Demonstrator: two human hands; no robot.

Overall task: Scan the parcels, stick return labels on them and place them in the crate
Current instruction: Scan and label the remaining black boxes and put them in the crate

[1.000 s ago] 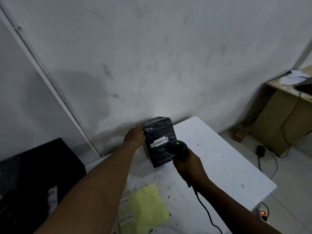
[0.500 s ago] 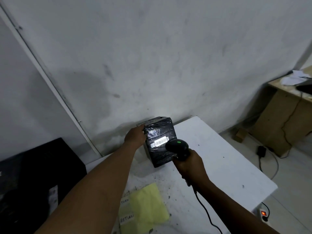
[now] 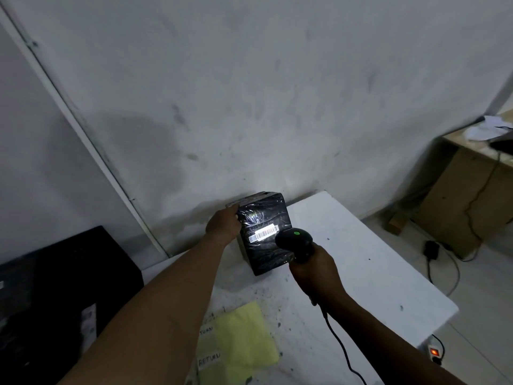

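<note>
Barely anything moved over the last second: the scanner (image 3: 294, 242) stayed aimed at the barcode (image 3: 263, 233), green light on, so I'd guess the scan registered. Left hand (image 3: 223, 225) gripped the parcel (image 3: 265, 232) upright on the worktop (image 3: 361, 262). Right hand (image 3: 315, 273) was closed round the scanner's handle.

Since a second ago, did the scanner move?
No. The scanner sits in the same spot over the table, aimed at the parcel's barcode.
</note>
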